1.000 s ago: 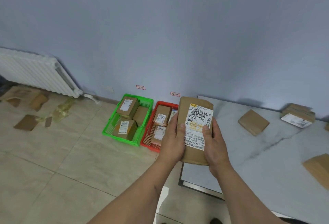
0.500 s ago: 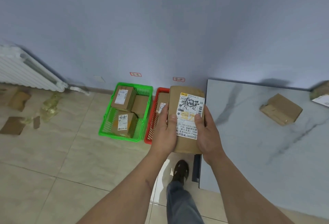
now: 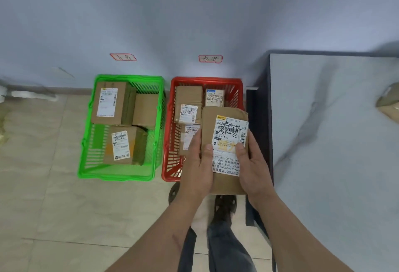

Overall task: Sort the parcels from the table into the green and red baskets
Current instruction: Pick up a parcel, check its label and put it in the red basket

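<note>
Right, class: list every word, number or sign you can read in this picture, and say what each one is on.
"55": white label of the held parcel.
"502", then digits under black scrawl: same label.
Handwritten characters there: unclear.
Small print lower on it: too blurred.
Two wall tags, one above the green basket, one above the red basket: handwriting, unreadable.
Labels on the basket parcels: too small.

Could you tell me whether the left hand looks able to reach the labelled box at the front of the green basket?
Probably not yet: the left hand is busy holding the parcel over the red basket. The box lies uncovered in the green basket.
</note>
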